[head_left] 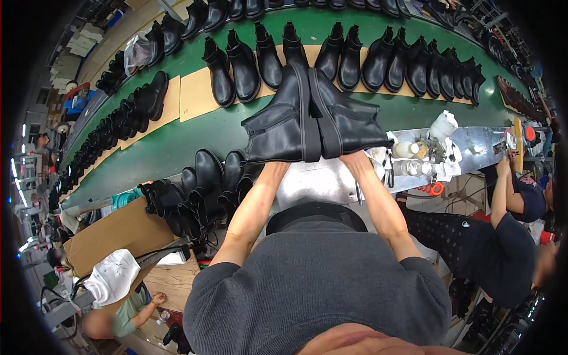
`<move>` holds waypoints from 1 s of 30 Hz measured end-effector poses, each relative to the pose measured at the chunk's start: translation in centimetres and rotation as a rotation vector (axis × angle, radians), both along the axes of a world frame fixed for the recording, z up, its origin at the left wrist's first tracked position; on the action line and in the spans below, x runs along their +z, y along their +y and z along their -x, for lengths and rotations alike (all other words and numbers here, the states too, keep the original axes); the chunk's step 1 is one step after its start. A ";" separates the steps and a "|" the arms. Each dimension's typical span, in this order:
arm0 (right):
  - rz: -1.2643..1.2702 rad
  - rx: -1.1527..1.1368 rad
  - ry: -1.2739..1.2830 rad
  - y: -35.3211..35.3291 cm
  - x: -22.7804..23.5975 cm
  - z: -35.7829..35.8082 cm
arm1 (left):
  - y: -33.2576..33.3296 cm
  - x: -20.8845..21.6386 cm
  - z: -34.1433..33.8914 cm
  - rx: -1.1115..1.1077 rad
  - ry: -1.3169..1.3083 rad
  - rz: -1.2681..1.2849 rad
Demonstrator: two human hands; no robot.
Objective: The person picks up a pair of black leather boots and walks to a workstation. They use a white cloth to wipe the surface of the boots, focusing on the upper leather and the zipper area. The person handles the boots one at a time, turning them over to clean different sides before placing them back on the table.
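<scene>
A pair of black leather ankle boots is held up before me, soles turned toward each other and toes pointing away. My left hand point(279, 165) grips the left ankle boot point(275, 127), which has a zip along its side. The right ankle boot point(352, 121) is in my right hand point(354, 157). Both hands are mostly covered by the boots, so the fingers do not show. The two soles meet or nearly meet near the toes. Below the boots, between my forearms, lies a shiny metal work surface point(316, 183).
A green table point(189, 133) carries rows of black boots point(242, 65) on tan cardboard. More boots point(207, 177) stand close by my left forearm. To the right, a metal tray point(473, 142) holds jars point(406, 149) and crumpled white cloths point(444, 125). Co-workers are at the right and lower left.
</scene>
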State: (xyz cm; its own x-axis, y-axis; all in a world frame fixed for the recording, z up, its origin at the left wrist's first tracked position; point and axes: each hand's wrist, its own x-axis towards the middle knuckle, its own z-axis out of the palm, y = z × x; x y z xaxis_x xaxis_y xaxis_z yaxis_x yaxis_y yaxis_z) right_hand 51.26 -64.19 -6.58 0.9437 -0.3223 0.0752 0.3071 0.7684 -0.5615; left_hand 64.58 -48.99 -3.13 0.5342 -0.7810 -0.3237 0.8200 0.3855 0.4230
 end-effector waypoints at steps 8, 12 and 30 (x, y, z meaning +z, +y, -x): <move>-0.122 -0.056 0.003 -1.0 1.5 0.2 | 0.5 1.7 0.2 -0.019 0.022 0.004; -0.123 -0.134 0.062 -1.5 2.6 -0.1 | 0.4 3.8 -0.4 -0.034 0.056 0.021; 0.263 -0.150 0.638 -1.5 11.8 -3.1 | 0.2 6.5 -3.0 0.012 -0.204 -0.325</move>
